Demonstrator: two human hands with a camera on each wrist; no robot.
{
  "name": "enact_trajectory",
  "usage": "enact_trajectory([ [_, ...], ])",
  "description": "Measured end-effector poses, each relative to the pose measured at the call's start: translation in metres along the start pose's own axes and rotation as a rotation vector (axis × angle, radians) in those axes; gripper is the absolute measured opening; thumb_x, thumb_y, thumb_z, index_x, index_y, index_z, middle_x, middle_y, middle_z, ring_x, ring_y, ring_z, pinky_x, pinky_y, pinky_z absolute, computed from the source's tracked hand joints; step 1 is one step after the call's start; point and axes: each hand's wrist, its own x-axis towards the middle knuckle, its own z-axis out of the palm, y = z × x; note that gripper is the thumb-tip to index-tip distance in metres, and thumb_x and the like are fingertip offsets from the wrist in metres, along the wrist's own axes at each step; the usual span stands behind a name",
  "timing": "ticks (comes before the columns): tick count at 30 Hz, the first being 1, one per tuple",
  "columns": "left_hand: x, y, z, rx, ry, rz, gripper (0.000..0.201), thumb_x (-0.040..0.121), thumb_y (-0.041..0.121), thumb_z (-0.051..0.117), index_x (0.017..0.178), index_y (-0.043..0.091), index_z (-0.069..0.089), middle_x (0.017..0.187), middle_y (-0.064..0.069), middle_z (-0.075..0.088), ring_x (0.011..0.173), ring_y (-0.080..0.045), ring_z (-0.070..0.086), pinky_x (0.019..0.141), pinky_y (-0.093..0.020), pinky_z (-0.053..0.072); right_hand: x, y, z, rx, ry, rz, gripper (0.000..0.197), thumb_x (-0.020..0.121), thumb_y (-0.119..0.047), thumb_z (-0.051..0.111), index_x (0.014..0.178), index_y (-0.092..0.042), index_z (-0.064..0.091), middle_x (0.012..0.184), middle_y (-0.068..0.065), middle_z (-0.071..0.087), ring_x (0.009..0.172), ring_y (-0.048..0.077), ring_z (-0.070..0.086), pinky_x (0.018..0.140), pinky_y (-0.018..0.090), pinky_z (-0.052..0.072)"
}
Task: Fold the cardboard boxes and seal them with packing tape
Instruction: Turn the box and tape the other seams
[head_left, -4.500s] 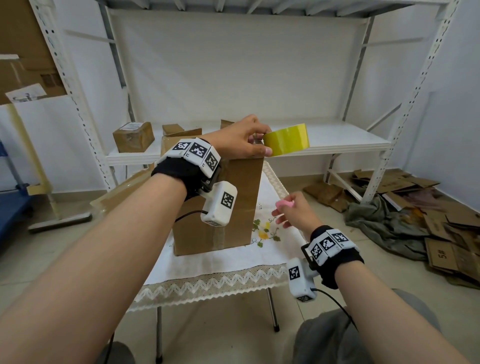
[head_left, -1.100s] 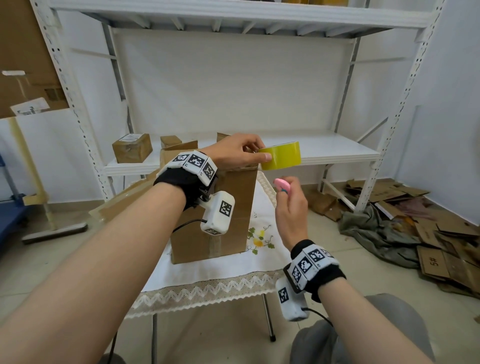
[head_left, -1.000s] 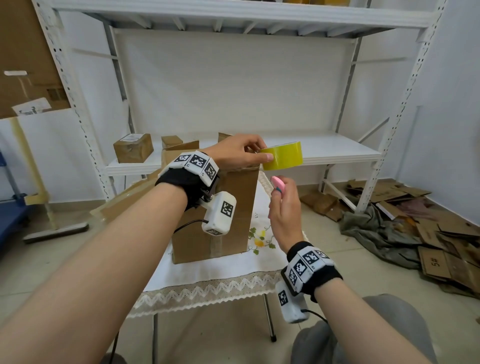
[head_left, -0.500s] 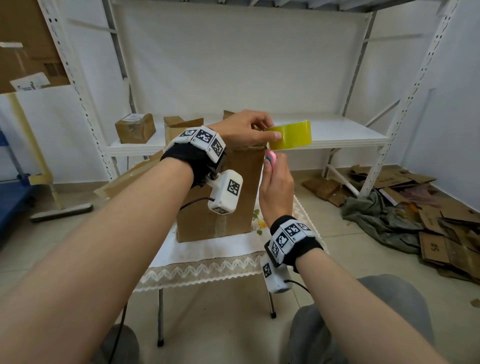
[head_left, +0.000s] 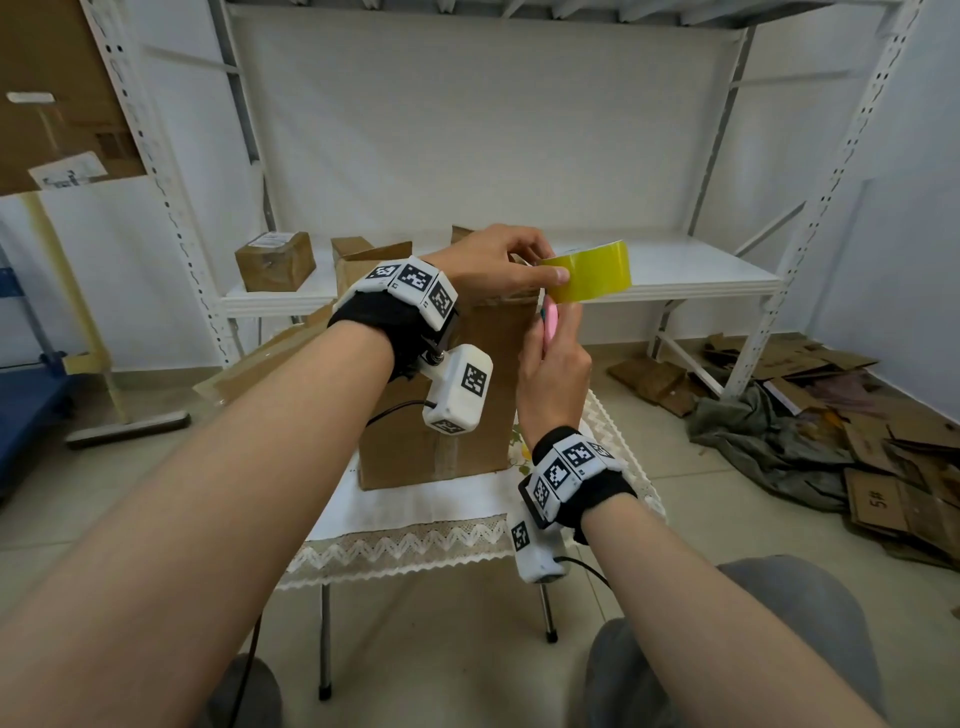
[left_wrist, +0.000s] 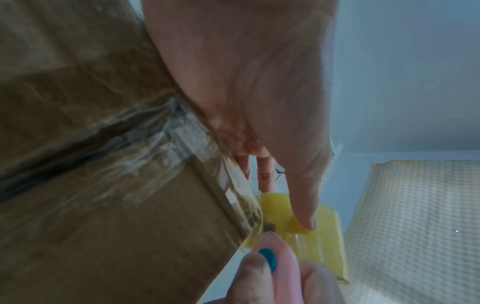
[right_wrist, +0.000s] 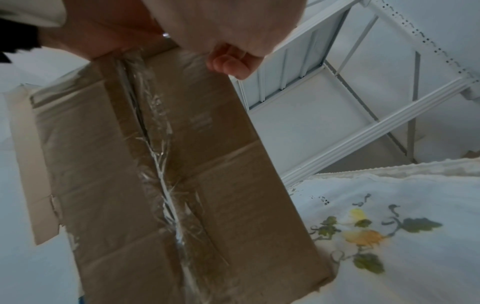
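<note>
A tall cardboard box (head_left: 441, 405) stands on the small table, clear tape running down its seam (right_wrist: 166, 185). My left hand (head_left: 493, 262) grips the yellow tape roll (head_left: 592, 278) just past the box's top right edge, thumb on the roll's outside (left_wrist: 306, 216). A short strip of tape runs from the box's edge to the roll. My right hand (head_left: 553, 358) grips a pink cutter (head_left: 549, 322) and holds it up against that strip, just under the roll. In the left wrist view the cutter's teal slider (left_wrist: 269, 259) shows below the tape roll (left_wrist: 324, 242).
The table carries a white lace-edged cloth (head_left: 415, 519). White metal shelving (head_left: 675, 270) stands behind, with a small sealed box (head_left: 274, 260) on it. Flattened cardboard (head_left: 883, 467) and a grey cloth (head_left: 753, 436) lie on the floor at right. More cardboard (head_left: 249, 364) leans left of the table.
My right hand has risen with the pink cutter from beside the table up to the tape strip under the roll. The left hand has kept the roll at the box's top edge.
</note>
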Motion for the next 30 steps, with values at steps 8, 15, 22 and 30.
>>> enact_trajectory([
  [8, -0.002, 0.000, -0.002, 0.004, -0.014, 0.006, 0.035, 0.092, 0.047, 0.066, 0.114, 0.020, 0.065, 0.113, 0.002, 0.067, 0.103, -0.015, 0.064, 0.092, -0.032, 0.052, 0.000, 0.000, 0.000, -0.063, -0.020, 0.007, 0.025, 0.105, -0.023, 0.044, 0.123, -0.007, 0.050, 0.078, 0.016, 0.064, 0.066, 0.037, 0.061, 0.055, 0.042, 0.049],
  [15, -0.003, 0.002, -0.002, 0.010, -0.022, 0.011, 0.037, 0.093, 0.045, 0.065, 0.116, 0.018, 0.064, 0.116, 0.001, 0.066, 0.099, -0.012, 0.063, 0.087, -0.027, 0.050, -0.003, 0.003, -0.004, -0.091, -0.048, -0.013, 0.021, 0.105, -0.023, 0.044, 0.118, -0.007, 0.049, 0.076, 0.015, 0.062, 0.063, 0.037, 0.059, 0.055, 0.043, 0.049],
  [22, -0.004, 0.001, -0.001, 0.028, -0.018, 0.005, 0.038, 0.092, 0.049, 0.065, 0.116, 0.019, 0.065, 0.116, 0.002, 0.066, 0.097, -0.009, 0.061, 0.084, -0.025, 0.050, -0.018, 0.026, -0.008, -0.165, -0.256, 0.220, 0.024, 0.106, -0.030, 0.042, 0.111, -0.011, 0.055, 0.081, 0.010, 0.061, 0.074, 0.034, 0.059, 0.062, 0.040, 0.046],
  [30, -0.006, 0.003, -0.001, 0.004, -0.028, -0.007, 0.037, 0.092, 0.049, 0.065, 0.115, 0.020, 0.065, 0.117, 0.001, 0.065, 0.101, -0.012, 0.061, 0.088, -0.026, 0.048, -0.011, 0.098, -0.001, -0.045, -0.488, 1.008, 0.027, 0.102, -0.018, 0.048, 0.097, 0.005, 0.062, 0.088, 0.020, 0.060, 0.053, 0.025, 0.055, 0.057, 0.034, 0.052],
])
